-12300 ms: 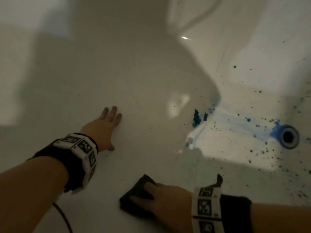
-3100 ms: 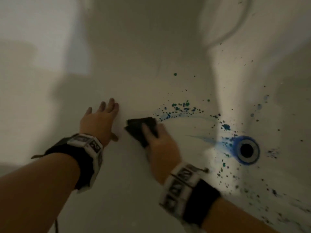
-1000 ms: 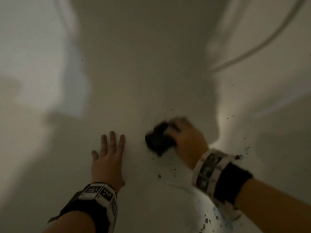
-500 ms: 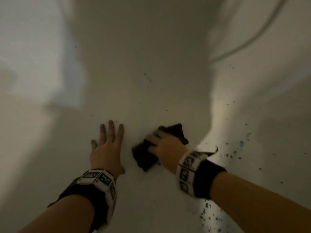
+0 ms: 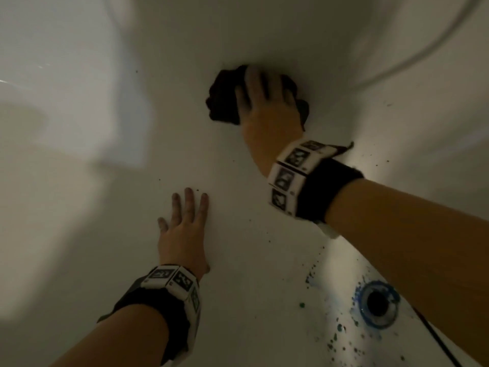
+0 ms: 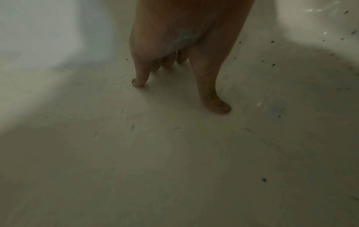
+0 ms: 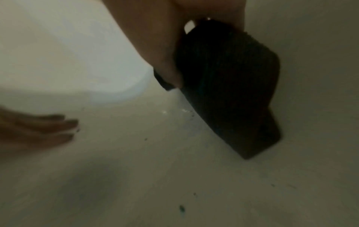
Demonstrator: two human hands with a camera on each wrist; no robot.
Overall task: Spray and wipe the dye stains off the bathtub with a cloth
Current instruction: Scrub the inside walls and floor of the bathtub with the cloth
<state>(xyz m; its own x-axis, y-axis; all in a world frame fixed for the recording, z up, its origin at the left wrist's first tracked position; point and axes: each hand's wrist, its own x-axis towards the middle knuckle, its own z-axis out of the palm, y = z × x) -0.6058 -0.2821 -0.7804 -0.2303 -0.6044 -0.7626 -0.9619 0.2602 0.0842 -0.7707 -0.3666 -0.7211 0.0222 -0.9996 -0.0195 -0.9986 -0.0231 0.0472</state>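
Note:
The white bathtub [image 5: 105, 207] fills the head view. My right hand [image 5: 264, 102] reaches to the far end of the tub floor and holds a black cloth [image 5: 222, 102] against it, fingers laid over the top. In the right wrist view the thumb clamps the side of the folded cloth [image 7: 229, 86]. My left hand [image 5: 182, 234] lies flat on the tub floor nearer to me, fingers straight, holding nothing; its fingertips [image 6: 139, 81] touch the surface. Blue-green dye stains [image 5: 338, 327] speckle the floor around the blue-ringed drain [image 5: 377, 303]. Small specks [image 7: 182, 208] lie near the cloth.
A thin dark cable [image 5: 439, 343] runs past the drain at the lower right. The tub walls curve up at left and right. Scattered dark specks [image 6: 263, 180] dot the floor near my left hand. No spray bottle is in view.
My right hand has pushed the cloth away from me, from beside the left hand to the far end of the tub floor. The left hand stays flat. The drain has come into view.

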